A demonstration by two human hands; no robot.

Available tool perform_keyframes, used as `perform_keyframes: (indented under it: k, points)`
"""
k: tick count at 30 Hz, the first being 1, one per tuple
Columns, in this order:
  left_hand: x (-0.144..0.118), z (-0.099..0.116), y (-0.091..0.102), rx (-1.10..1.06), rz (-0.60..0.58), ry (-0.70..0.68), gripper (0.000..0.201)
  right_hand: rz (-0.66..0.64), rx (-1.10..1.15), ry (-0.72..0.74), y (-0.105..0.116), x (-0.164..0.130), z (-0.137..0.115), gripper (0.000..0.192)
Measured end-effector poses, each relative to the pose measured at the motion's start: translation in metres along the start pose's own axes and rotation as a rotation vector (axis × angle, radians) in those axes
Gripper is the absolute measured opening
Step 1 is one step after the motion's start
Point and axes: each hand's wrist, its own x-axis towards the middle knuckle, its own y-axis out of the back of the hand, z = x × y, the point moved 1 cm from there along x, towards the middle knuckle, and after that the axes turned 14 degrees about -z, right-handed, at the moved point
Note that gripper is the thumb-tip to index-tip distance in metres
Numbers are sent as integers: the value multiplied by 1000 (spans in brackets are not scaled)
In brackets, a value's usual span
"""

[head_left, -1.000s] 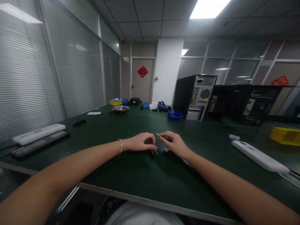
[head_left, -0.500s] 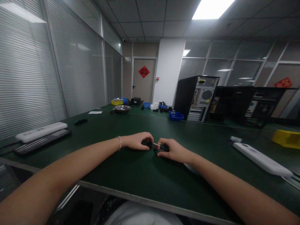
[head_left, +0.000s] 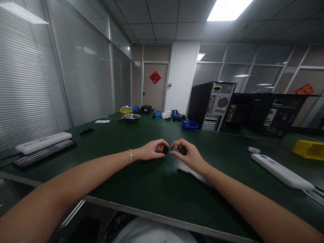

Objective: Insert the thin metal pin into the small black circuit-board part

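My left hand [head_left: 152, 150] has its fingers closed round a small black rounded part [head_left: 165, 150], held just above the table. Its exact kind is too small and dark to tell. A dark-handled screwdriver [head_left: 182, 150] rests in my right hand [head_left: 189, 154], its thin metal shaft pointing up and to the left. Something small and green [head_left: 171, 148] shows by the right fingertips; I cannot make out what it is. The two hands face each other with a narrow gap between them. Under my right wrist lies a pale flat thing [head_left: 191, 171], partly hidden by the forearm.
On the green table [head_left: 141, 189], a white power strip [head_left: 282, 171] lies right, another white strip [head_left: 43, 142] and a black keyboard-like bar [head_left: 45, 153] left. Farther back are a metal bowl [head_left: 131, 117], a blue bin [head_left: 189, 125] and a computer tower [head_left: 212, 106]. A yellow bin [head_left: 308, 150] stands right.
The screwdriver's shaft has swung from pointing left at the black part to pointing up and left. Both hands have risen slightly, and the black part has turned in the left fingers.
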Motion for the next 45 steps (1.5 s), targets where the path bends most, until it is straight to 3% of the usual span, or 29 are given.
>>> perform_keyframes:
  k: [3, 16, 22, 28, 32, 39, 45]
  points:
    - [2, 3, -6, -95, 6, -38, 46, 75, 26, 20, -1, 1, -2, 12]
    - [8, 3, -15, -292, 79, -106, 43, 73, 27, 32, -10, 1, -1, 13]
    - [7, 2, -16, -460, 22, -30, 42, 61, -12, 22, -9, 1, -1, 13]
    - [8, 6, -18, -533, 86, -28, 43, 52, -109, 21, -9, 1, 2, 14]
    - [10, 3, -18, -616, 100, -3, 32, 32, -181, 43, -13, 1, 3, 11]
    - [15, -7, -19, -631, 133, 25, 35, -2, -235, 62, -19, 3, 1, 13]
    - [13, -16, -6, -542, 275, 44, 23, 57, -191, 121, -17, 4, -1, 9]
